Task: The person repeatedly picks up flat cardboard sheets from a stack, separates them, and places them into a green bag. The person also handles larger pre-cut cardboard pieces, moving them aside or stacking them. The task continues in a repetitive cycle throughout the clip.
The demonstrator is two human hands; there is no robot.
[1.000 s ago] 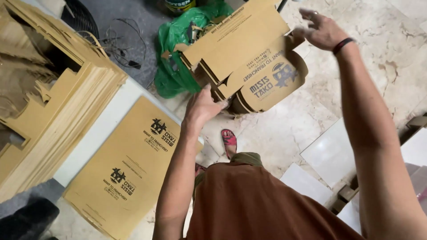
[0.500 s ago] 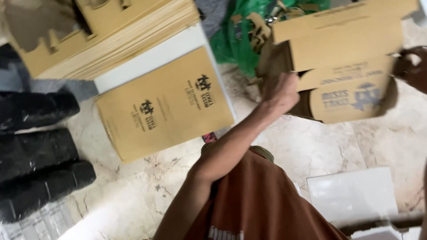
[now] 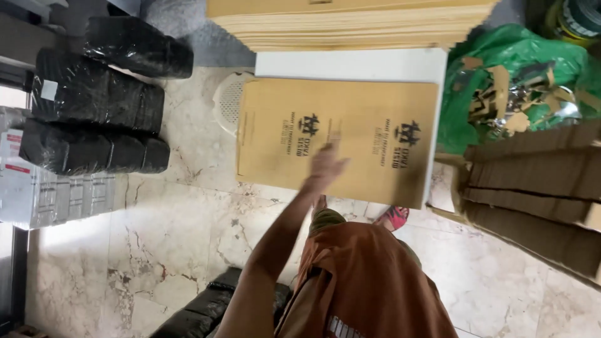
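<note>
A person's left hand [image 3: 327,164], fingers spread wide and holding nothing, reaches out over a flat brown cardboard sheet [image 3: 338,141] w/ dark printing. The hand is blurred, so whether the fingertips touch the card or hover just above it can't be told. The sheet lies on a white board [image 3: 350,64], which shows as a pale strip beyond the hand and a thin edge to its right. The right hand is out of view.

Beyond the hand, past the white strip, sits a tall stack of more flat cardboard sheets [image 3: 350,25]. To the hand's right, a green plastic bag [image 3: 501,69] spills cardboard scraps and bits of foil, and nearer the person on that side is a stack of corrugated cardboard pieces [image 3: 532,188] (edges showing, partly cut off by the frame). To the hand's left, just beside the sheet's corner, a white perforated plastic piece [image 3: 228,100] pokes out; further left are black plastic-wrapped bundles [image 3: 94,119] piled together, and grey-white boxes [image 3: 44,188] at the frame edge. Another black wrapped bundle [image 3: 200,307] lies by the forearm, on the marble floor [image 3: 175,231]. Nothing stands between hand and sheet; the person's rust-brown garment [image 3: 369,281] fills the near foreground.
</note>
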